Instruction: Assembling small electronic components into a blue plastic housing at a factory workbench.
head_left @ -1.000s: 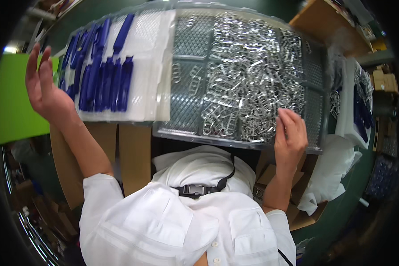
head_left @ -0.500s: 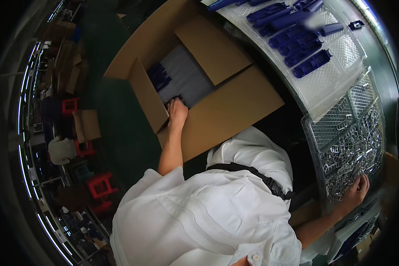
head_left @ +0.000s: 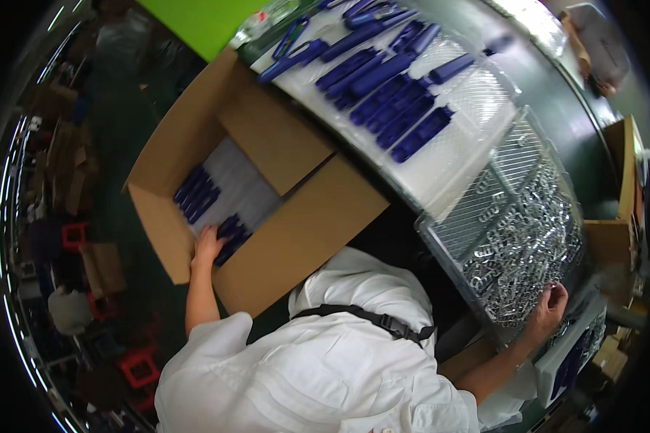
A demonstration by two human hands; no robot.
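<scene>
Inside the open cardboard box [head_left: 303, 234], blue parts [head_left: 197, 193].

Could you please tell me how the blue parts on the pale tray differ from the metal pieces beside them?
The blue parts are long and chunky; the metal pieces are small, thin and silvery. The blue parts lie mostly side by side; the metal pieces are mostly heaped in a jumble. Both are numerous.

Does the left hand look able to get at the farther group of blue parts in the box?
Probably yes: the box is open, and only pale liner seems to lie between the left hand and those blue parts.
</scene>
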